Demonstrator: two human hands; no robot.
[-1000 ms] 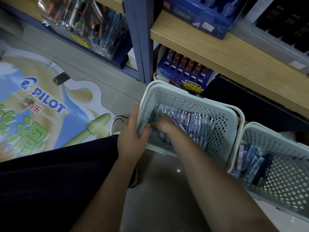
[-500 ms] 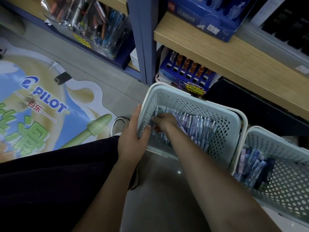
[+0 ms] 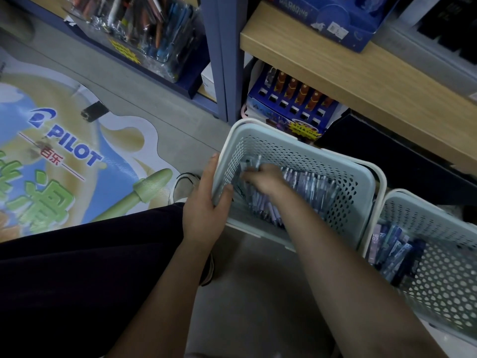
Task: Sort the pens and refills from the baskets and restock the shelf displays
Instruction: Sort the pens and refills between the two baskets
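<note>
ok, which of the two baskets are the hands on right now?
The left basket, nearer the blue upright. The left hand grips its near-left rim and the right hand reaches into its pens. The right basket sits untouched.

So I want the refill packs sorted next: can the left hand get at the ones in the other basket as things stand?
Probably not: the left hand grips the near basket's wall, and the right arm crosses between it and the refill packs.

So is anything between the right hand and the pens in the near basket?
Nothing visible: the right hand is already down among the pens, while the left hand grips the basket wall.
</note>
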